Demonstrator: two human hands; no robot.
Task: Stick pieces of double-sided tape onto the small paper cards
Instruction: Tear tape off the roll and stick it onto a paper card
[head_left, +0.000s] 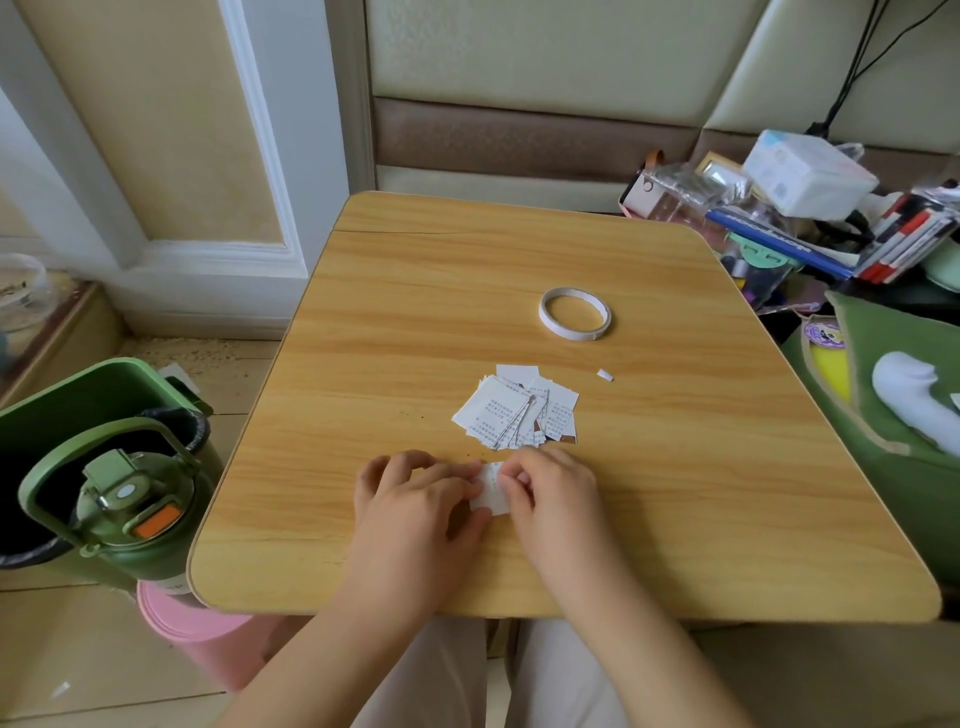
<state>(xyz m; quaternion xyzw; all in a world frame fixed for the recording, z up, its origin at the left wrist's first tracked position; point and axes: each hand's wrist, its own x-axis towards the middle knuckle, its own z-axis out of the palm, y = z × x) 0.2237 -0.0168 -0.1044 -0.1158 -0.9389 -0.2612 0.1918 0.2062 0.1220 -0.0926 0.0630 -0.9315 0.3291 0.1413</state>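
Both hands (415, 499) (550, 493) pinch a card (491, 493), fingers hiding its edges.

White card (491, 492) flat near table edge; card pile (514, 410), tape roll (574, 314) beyond

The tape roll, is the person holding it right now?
No, the tape roll lies on the table beyond the card pile, while both hands hold one small card.

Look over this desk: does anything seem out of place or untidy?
A small white scrap lies alone right of the cards, below the tape roll. The cards sit in a loose, skewed pile. A thin crack runs across the table near its far edge.
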